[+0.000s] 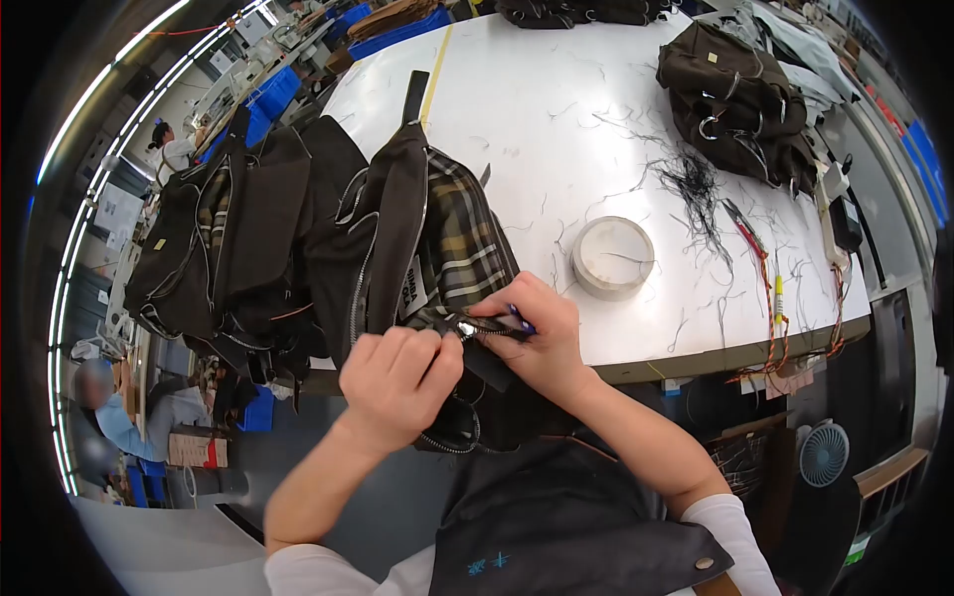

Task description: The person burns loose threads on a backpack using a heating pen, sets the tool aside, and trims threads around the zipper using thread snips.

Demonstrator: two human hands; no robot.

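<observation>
A dark brown fabric bag [393, 214] lies open at the table's front edge, its plaid lining [462, 223] and a white printed label showing. My left hand [402, 379] is closed, pinching the bag's zipper edge [465, 328] near a shiny metal piece. Just to the right, my right hand [542, 333] pinches the same edge from the other side. A small blue-purple tool [519, 320] sits in its fingers; most of it is hidden, so its kind is unclear. Part of the bag hangs below the edge, with a curved zipper [452, 437] visible.
More dark bags [224, 238] lie at left, another bag [735, 99] at back right. A roll of tape [612, 258] stands on the white table [537, 89] among loose threads [696, 189]. Red-handled tweezers [745, 228], a yellow pen-like tool [778, 298] and cords lie at right.
</observation>
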